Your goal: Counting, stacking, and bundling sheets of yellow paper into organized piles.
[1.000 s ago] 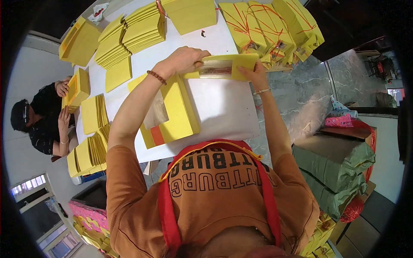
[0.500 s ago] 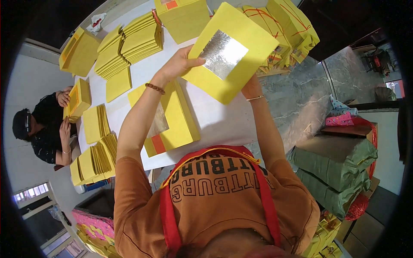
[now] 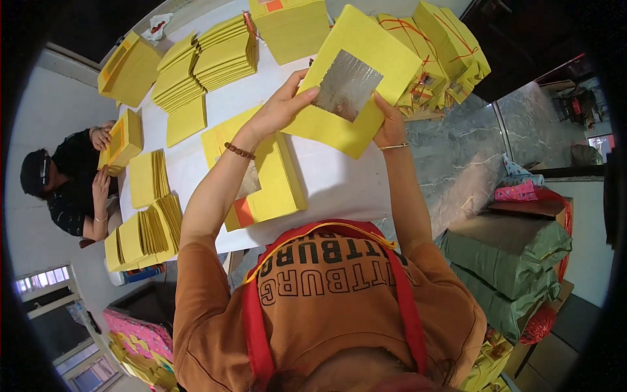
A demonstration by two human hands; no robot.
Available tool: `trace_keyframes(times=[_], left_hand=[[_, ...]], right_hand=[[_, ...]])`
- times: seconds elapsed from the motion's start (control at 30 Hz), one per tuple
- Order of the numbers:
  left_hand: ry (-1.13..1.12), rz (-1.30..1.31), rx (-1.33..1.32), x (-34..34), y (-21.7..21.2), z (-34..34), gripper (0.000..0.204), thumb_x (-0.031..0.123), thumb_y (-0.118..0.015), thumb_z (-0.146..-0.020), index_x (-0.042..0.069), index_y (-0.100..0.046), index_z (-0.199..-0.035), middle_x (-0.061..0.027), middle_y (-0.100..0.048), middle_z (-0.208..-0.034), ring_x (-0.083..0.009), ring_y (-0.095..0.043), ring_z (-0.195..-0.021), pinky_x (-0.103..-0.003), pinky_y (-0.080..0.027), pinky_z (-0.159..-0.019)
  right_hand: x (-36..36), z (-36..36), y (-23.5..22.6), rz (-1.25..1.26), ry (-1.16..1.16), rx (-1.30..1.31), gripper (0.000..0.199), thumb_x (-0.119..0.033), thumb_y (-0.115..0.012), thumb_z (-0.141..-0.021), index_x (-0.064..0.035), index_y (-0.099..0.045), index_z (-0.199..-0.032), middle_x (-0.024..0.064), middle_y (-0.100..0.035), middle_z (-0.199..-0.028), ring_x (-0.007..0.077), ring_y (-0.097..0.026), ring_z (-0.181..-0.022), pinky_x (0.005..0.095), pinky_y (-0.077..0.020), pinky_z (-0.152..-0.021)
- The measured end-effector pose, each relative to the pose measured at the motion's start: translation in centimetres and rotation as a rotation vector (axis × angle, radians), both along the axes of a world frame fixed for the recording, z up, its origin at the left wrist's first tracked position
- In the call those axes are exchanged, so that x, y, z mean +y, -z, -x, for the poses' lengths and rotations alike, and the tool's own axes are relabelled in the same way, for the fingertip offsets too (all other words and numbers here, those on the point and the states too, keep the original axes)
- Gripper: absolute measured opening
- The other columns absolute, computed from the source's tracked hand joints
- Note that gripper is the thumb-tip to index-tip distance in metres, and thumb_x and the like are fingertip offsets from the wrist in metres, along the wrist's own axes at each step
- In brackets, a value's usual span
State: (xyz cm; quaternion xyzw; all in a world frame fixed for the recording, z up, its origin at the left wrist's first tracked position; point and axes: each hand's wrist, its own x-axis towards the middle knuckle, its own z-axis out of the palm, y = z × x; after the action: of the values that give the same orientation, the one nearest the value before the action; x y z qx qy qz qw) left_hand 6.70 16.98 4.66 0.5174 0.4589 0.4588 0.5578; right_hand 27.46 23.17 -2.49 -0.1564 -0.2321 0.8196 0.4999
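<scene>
A flat yellow paper panel [image 3: 382,52] with a silver foil square [image 3: 346,88] in its middle is held up, tilted, over the far right part of the table. My left hand [image 3: 287,108] grips its left edge, thumb on the front beside the foil. At the lower right edge, my right hand [image 3: 390,124] pinches it with the thumb near the foil's corner. The fingers behind the panel are mostly hidden. Under my left forearm lies a thick yellow stack or box [image 3: 284,183] with a similar foil square and an orange patch, partly covered by the arm.
Folded yellow paper stacks [image 3: 225,62] cover the table's far left, with more piles [image 3: 147,228] at the near left. Yellow bags with red cords [image 3: 437,39] stand at the far right. Across the left side, a person [image 3: 72,183] handles a yellow box. Green wrapped bundles [image 3: 503,261] stand right.
The right thumb has come round onto the panel's front, where the hand was mostly hidden behind it. The foil looks darker as the panel's angle shifts slightly.
</scene>
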Motion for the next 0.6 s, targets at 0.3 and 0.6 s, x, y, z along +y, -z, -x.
trace_keyframes(times=[0.3, 0.6], left_hand=[[-0.002, 0.002, 0.294, -1.1, 1.3, 1.5, 0.038, 0.013, -0.053, -0.085, 0.003, -0.041, -0.12, -0.0047, -0.054, -0.105, -0.009, -0.05, -0.094, -0.024, -0.04, -0.083], [-0.025, -0.003, -0.121, -3.2, -0.8, -0.1, 0.035, 0.006, -0.048, -0.087, 0.004, -0.041, -0.121, -0.0047, -0.056, -0.104, -0.0115, -0.054, -0.091, -0.025, -0.042, -0.081]], right_hand=[[-0.5, 1.1, -0.9, -0.039, 0.105, -0.22, 0.031, 0.003, -0.054, -0.081, -0.0078, -0.049, -0.109, 0.002, -0.055, -0.096, 0.0138, -0.056, -0.087, 0.0267, -0.0485, -0.077], [0.2, 0.2, 0.5, 0.072, -0.134, 0.11, 0.03, -0.001, -0.051, -0.084, -0.0063, -0.045, -0.113, 0.0064, -0.055, -0.095, 0.0188, -0.057, -0.089, 0.0319, -0.0488, -0.08]])
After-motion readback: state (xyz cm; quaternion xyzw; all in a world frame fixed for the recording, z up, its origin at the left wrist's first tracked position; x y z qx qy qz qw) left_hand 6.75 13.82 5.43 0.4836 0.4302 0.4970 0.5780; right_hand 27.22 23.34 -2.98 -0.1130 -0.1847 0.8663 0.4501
